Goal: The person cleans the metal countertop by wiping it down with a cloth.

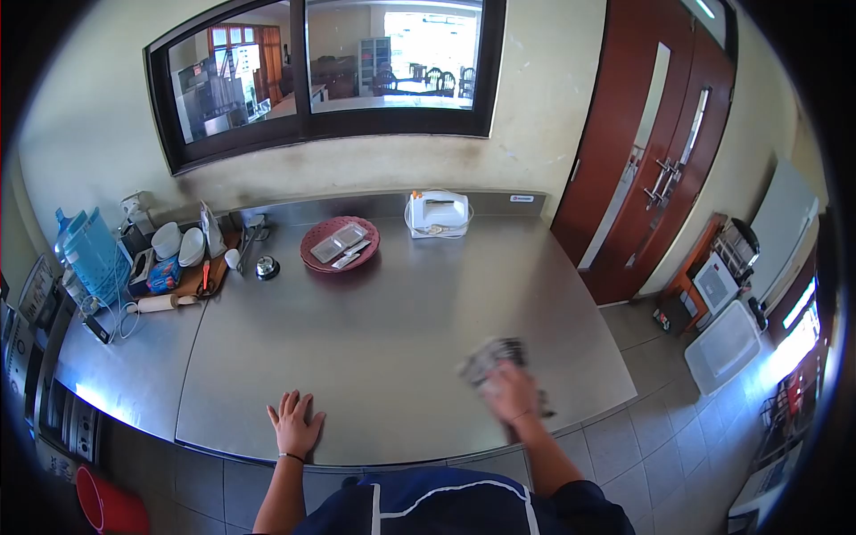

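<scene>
My left hand (296, 426) lies flat with spread fingers on the front edge of the steel table (392, 357). On the right part of the tabletop, my right hand (511, 392) presses on a grey patterned cloth (496, 357), its fingers over the cloth and slightly blurred. Farther back stands a red woven basket (312, 259) with a clear plastic container (339, 241) in it. A white hand mixer (438, 214) with its cord is by the back ledge.
A call bell (267, 267) sits left of the basket. Bowls (167, 241), an orange-handled tool, a rolling pin (159, 304) and a blue water container (92, 254) crowd the left end. A red bucket (111, 504) is on the floor at lower left.
</scene>
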A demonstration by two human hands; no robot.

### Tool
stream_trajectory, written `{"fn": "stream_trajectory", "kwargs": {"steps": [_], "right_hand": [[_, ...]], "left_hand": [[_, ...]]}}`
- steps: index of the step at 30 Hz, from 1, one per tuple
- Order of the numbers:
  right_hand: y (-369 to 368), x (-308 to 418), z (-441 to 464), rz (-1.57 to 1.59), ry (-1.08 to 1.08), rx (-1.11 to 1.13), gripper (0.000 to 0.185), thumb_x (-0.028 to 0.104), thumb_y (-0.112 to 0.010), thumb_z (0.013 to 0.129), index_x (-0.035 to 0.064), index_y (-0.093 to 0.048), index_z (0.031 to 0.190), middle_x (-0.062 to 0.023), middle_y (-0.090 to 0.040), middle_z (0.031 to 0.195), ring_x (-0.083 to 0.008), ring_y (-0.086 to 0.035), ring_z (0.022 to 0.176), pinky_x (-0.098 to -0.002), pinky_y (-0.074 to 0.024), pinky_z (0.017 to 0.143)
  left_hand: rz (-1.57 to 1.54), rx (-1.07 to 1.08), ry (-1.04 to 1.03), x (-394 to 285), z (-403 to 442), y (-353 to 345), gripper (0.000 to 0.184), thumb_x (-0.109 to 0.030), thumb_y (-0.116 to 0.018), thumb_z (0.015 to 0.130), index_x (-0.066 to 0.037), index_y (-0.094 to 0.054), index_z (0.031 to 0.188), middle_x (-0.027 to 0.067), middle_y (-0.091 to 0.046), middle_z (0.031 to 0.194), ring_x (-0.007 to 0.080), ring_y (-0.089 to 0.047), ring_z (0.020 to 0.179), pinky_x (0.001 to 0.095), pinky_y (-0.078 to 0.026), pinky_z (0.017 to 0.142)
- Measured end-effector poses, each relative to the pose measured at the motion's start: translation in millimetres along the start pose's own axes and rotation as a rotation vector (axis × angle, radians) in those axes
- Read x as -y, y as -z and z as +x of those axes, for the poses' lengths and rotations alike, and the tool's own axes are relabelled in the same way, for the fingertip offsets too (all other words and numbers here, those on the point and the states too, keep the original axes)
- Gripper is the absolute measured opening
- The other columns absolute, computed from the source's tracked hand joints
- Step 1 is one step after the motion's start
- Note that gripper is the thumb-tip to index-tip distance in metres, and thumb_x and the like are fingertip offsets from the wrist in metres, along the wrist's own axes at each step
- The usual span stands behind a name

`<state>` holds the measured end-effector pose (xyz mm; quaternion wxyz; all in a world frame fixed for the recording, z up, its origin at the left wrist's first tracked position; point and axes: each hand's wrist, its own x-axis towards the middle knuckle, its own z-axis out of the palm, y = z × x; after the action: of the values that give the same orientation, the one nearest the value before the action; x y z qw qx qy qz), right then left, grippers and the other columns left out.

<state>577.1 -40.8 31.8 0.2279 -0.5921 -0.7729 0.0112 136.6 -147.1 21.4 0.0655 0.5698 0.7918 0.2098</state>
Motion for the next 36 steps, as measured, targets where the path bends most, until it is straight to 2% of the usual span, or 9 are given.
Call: {"fn": "stream_trajectory", "kwargs": {"steps": [5, 8, 10, 15, 18, 21, 25, 31, 36], "right_hand": [[44, -148, -1, -0.294, -0.837, -0.083, 0.05, 0.043, -0.065, 0.085, 0.0204, -0.057, 0.13, -0.0073, -0.044, 0.144, -0.0298, -0.048, 0.125, -0.0495, -0.0405, 0.101], [34, -155, 19, -0.396, -0.967, -0.049, 0.051, 0.045, -0.062, 0.088, 0.0211, -0.055, 0.132, -0.0071, -0.039, 0.147, -0.0319, -0.048, 0.125, -0.0491, -0.0407, 0.101], [31, -109, 42, -0.431, -0.892, 0.061, 0.047, 0.044, -0.062, 0.088, 0.0206, -0.058, 0.128, -0.0077, -0.046, 0.141, -0.0318, -0.05, 0.123, -0.0486, -0.0415, 0.1], [-44, 34, 33, -0.148, 0.075, -0.116, 0.034, 0.031, -0.07, 0.075, 0.0178, -0.067, 0.107, -0.0076, -0.057, 0.115, -0.031, -0.056, 0.104, -0.0466, -0.0451, 0.086], [-34, 108, 11, -0.036, 0.51, 0.086, 0.038, 0.035, -0.072, 0.076, 0.0258, -0.068, 0.113, 0.0, -0.054, 0.131, -0.0271, -0.055, 0.114, -0.0465, -0.0447, 0.091], [-34, 96, 20, 0.092, 0.628, 0.112, 0.04, 0.036, -0.073, 0.075, 0.0282, -0.068, 0.114, 0.0011, -0.054, 0.135, -0.0251, -0.055, 0.117, -0.0449, -0.0456, 0.092], [-28, 24, 49, 0.021, 0.376, 0.043, 0.038, 0.033, -0.074, 0.074, 0.0258, -0.069, 0.111, -0.0031, -0.057, 0.13, -0.0274, -0.057, 0.114, -0.0439, -0.0477, 0.091], [-36, -28, 76, -0.139, -0.515, -0.113, 0.038, 0.045, -0.069, 0.08, 0.0255, -0.069, 0.112, -0.004, -0.05, 0.139, -0.0283, -0.049, 0.125, -0.0489, -0.0414, 0.1], [-73, 89, 64, 0.558, -0.015, -0.064, 0.049, 0.044, -0.066, 0.086, 0.0148, -0.06, 0.126, -0.0185, -0.053, 0.134, -0.0358, -0.042, 0.132, -0.0459, -0.0345, 0.11]], "left_hand": [[0.015, -0.016, -0.013, 4, -1, -6, 0.051, -0.04, -0.068, 0.082, -0.021, -0.059, 0.128, 0.0085, -0.048, 0.143, 0.0286, -0.033, 0.141, 0.0606, -0.009, 0.116], [0.006, -0.019, -0.02, 4, -1, -4, 0.051, -0.041, -0.068, 0.081, -0.021, -0.06, 0.127, 0.0085, -0.048, 0.143, 0.0286, -0.034, 0.141, 0.0604, -0.009, 0.116], [0.007, -0.01, -0.011, 3, -1, -1, 0.05, -0.041, -0.068, 0.081, -0.021, -0.06, 0.127, 0.0085, -0.048, 0.143, 0.0286, -0.034, 0.14, 0.0602, -0.009, 0.116], [-0.004, -0.005, 0.004, 0, 0, 1, 0.05, -0.04, -0.069, 0.08, -0.021, -0.062, 0.125, 0.0086, -0.049, 0.143, 0.0284, -0.034, 0.14, 0.0596, -0.009, 0.116], [-0.01, -0.001, 0.007, 0, 0, 0, 0.05, -0.04, -0.069, 0.08, -0.021, -0.062, 0.125, 0.0083, -0.049, 0.143, 0.028, -0.035, 0.14, 0.0593, -0.009, 0.116], [-0.011, -0.003, 0.006, 1, 0, 1, 0.05, -0.039, -0.07, 0.08, -0.021, -0.062, 0.125, 0.0079, -0.049, 0.143, 0.0277, -0.035, 0.14, 0.0591, -0.009, 0.117], [-0.014, 0.003, 0.001, 1, -1, 3, 0.05, -0.04, -0.069, 0.08, -0.021, -0.062, 0.126, 0.0076, -0.049, 0.143, 0.0275, -0.035, 0.14, 0.0589, -0.01, 0.117], [-0.031, 0.021, -0.007, 7, -1, 2, 0.056, -0.044, -0.07, 0.08, -0.021, -0.059, 0.129, 0.0098, -0.046, 0.145, 0.0281, -0.032, 0.141, 0.0605, -0.008, 0.116], [-0.085, -0.049, -0.013, -20, 1, -1, 0.074, -0.048, -0.072, 0.077, -0.023, -0.047, 0.141, 0.0152, -0.031, 0.154, 0.0309, -0.026, 0.145, 0.068, -0.007, 0.112]]}}
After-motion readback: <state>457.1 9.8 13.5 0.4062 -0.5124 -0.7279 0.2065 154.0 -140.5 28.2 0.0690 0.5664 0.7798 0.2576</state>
